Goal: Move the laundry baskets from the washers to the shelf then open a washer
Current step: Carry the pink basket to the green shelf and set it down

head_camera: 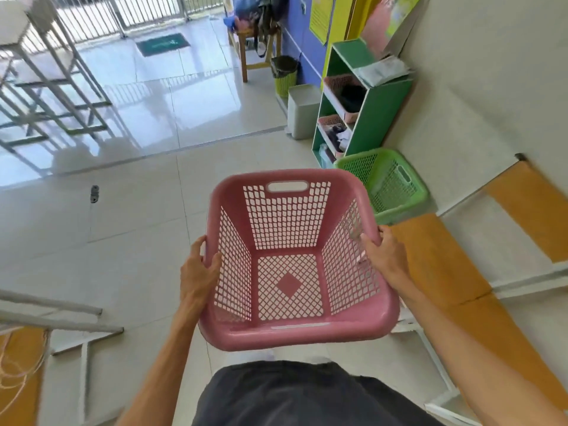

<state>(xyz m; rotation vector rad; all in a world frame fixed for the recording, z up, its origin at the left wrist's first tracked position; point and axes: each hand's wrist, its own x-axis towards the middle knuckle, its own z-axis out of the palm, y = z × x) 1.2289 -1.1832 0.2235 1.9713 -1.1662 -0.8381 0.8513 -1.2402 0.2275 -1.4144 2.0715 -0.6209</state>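
The left hand (196,272) is gripping the left rim of the pink basket (295,329), thumb inside and fingers wrapped outside, while the right hand (385,255) is clasping the right rim. The basket is hanging empty in the air over the tiled floor (132,241), in front of the person's dark shorts (292,395). A green basket (390,182) is sitting on the floor beside the green shelf (378,118) by the wall.
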